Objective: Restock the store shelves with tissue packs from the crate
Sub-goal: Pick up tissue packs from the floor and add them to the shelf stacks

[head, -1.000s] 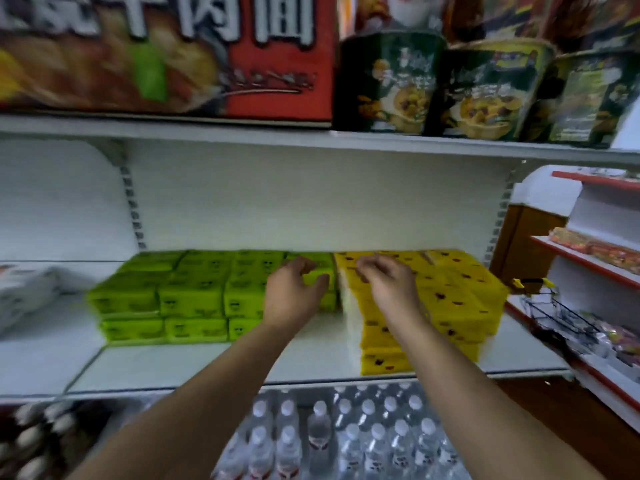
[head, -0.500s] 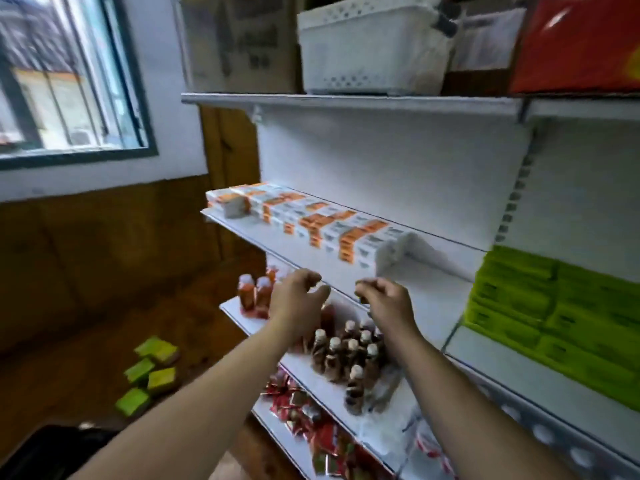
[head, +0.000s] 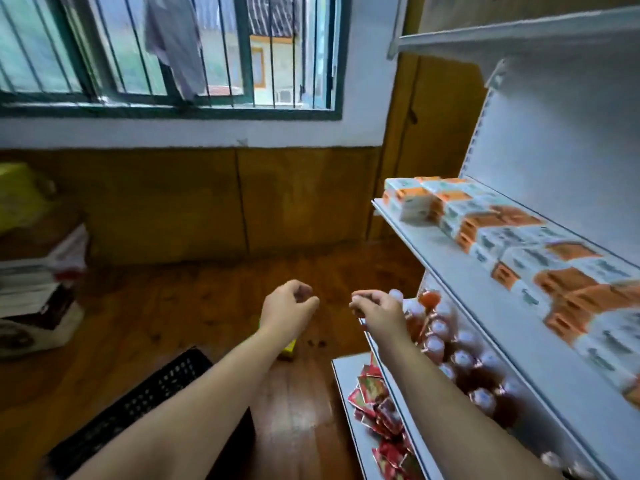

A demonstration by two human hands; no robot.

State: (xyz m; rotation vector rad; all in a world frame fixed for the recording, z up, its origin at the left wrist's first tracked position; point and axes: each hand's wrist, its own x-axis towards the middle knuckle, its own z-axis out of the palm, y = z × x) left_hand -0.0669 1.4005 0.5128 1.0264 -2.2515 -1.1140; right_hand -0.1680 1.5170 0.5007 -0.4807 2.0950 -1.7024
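wood-plank floor [head: 173,317], glossy brown, runs to a wood-panelled lower wall under a green-framed barred window [head: 166,53]. white sheet-metal store shelves [head: 426,251] stand at the right, with a perforated upright along the back panel.

- left hand [head: 289,306]: in mid-air over the floor, fingers loosely curled, thumb near fingertips, holding nothing.
- right hand [head: 377,310]: level with the left and near it, just beside the shelf edge, fingers loosely curled, also holding nothing.
- yellow-green tissue pack [head: 288,348]: flat on the floor directly under the left wrist, only a sliver showing past the forearm; apart from both hands.
- black plastic crate [head: 149,393]: lattice wall, on the floor at lower left, under the left forearm. contents hidden by the arm; cannot tell.
- upper shelf: rectangular orange-and-white boxes [head: 485,233], packed in rows, print blurred.
- middle shelf: reddish bottles with white caps [head: 450,344], standing close together, just right of the right wrist.
- lowest shelf: loose heap of shiny red sachets [head: 374,400].
- far left: stack of flat boxes [head: 38,289], edges blurred.
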